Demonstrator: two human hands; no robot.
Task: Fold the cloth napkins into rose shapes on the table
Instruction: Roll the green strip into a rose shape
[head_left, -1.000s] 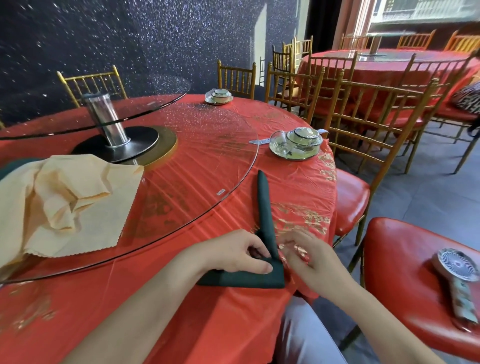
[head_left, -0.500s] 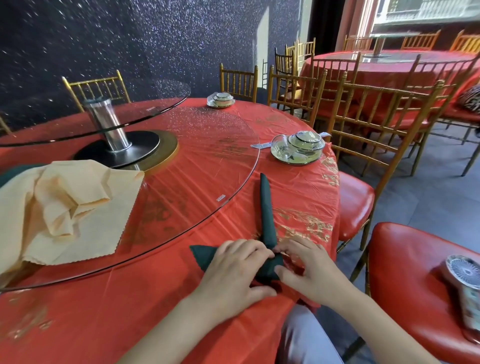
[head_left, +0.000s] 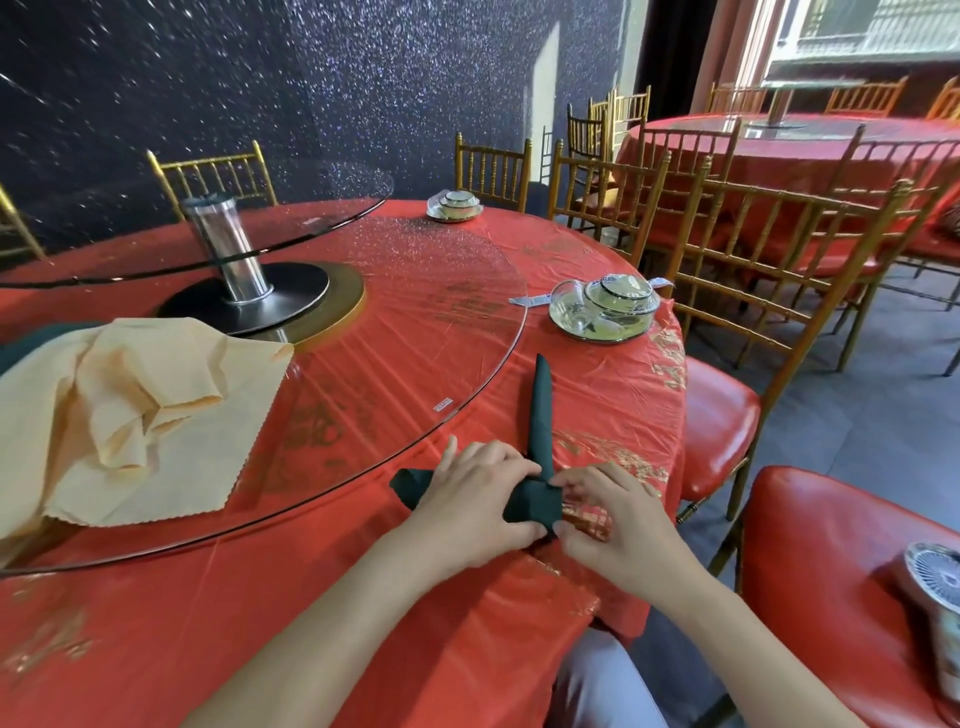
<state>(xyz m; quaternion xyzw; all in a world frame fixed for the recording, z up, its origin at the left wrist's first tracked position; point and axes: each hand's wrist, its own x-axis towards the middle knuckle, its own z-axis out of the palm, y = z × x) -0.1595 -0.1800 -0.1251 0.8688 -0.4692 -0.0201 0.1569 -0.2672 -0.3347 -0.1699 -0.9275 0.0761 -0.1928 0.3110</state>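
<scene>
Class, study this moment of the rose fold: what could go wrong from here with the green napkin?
1. The rolled part of the green napkin is held between the left hand and right hand; a loosened grip may let it unroll.
2. The glossy tablecloth looks slippery, so the long free tail might slide askew.

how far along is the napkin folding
Done: the green napkin is folded into a narrow band, one tail lying away across the table. In hand: the left hand and right hand grip its bunched near end. Left: no finished rose shows, and the cream napkin lies crumpled on the glass turntable.
</scene>
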